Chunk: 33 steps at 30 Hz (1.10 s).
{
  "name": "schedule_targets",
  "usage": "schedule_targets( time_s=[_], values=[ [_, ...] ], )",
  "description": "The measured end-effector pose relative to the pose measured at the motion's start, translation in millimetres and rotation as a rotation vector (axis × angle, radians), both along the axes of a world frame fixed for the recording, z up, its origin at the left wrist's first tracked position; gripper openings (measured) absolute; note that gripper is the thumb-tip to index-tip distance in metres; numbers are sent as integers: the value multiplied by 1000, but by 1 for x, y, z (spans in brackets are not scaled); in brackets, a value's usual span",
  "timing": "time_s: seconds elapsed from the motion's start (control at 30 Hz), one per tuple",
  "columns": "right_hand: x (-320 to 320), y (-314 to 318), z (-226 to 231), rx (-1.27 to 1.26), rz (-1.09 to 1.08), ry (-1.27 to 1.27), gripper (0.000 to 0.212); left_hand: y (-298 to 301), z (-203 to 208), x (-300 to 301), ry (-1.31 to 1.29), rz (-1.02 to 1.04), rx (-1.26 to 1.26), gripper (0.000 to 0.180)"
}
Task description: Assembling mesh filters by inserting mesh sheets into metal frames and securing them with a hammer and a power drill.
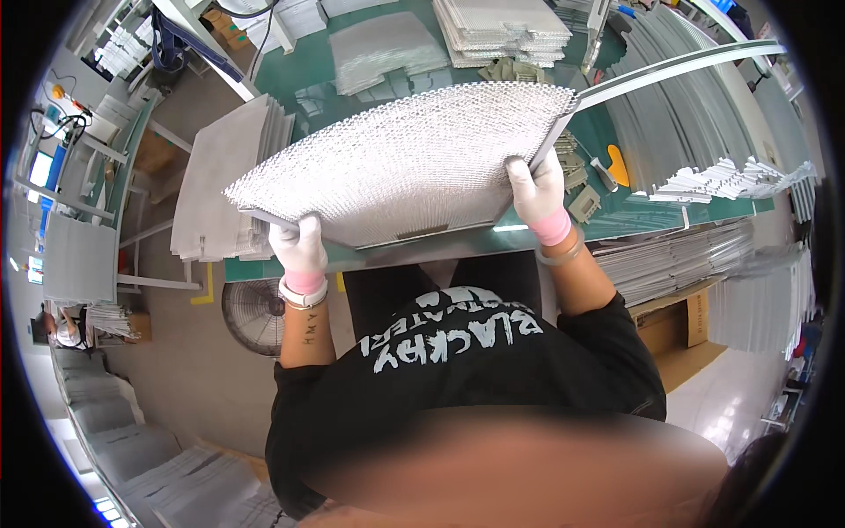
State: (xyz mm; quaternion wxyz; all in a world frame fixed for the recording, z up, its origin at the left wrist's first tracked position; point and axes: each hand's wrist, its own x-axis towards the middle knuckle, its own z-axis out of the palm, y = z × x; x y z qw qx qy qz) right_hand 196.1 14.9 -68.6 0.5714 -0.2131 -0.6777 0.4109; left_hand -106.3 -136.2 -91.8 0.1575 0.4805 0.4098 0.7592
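Observation:
With white gloves on, I hold a silvery metal mesh panel point(422, 158) tilted over the front edge of a green-topped table. My left hand point(301, 253) is closed on its near left corner, thumb on top, where a grey metal edge strip shows. My right hand point(535, 189) grips the right side along a grey frame strip point(554, 136), thumb over the mesh. From the panel's far right corner a long pale metal profile point(678, 70) sticks out to the right; it looks joined to the frame there. The fingers beneath the panel are hidden.
Left of the panel stands a stack of pale sheets point(220, 176). Mesh sheets point(502, 31) lie at the back of the green table point(308, 97). Small khaki pieces point(584, 204) and an orange-handled tool point(616, 167) lie right, near stacked grey profiles point(687, 106). A floor fan point(253, 315) stands below.

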Motion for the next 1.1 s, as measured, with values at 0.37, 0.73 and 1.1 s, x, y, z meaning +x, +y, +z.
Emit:
schedule_targets(
  time_s=[0.37,0.73,1.1],
  values=[
    [1,-2,-7,38,11,17,34,2,-5,0,-8,-2,5,41],
    [4,-6,-7,-33,17,42,32,15,87,11,109,272,51,19],
    [-4,-10,-10,38,-114,29,28,30,90,22,-64,286,186,15]
  ],
)
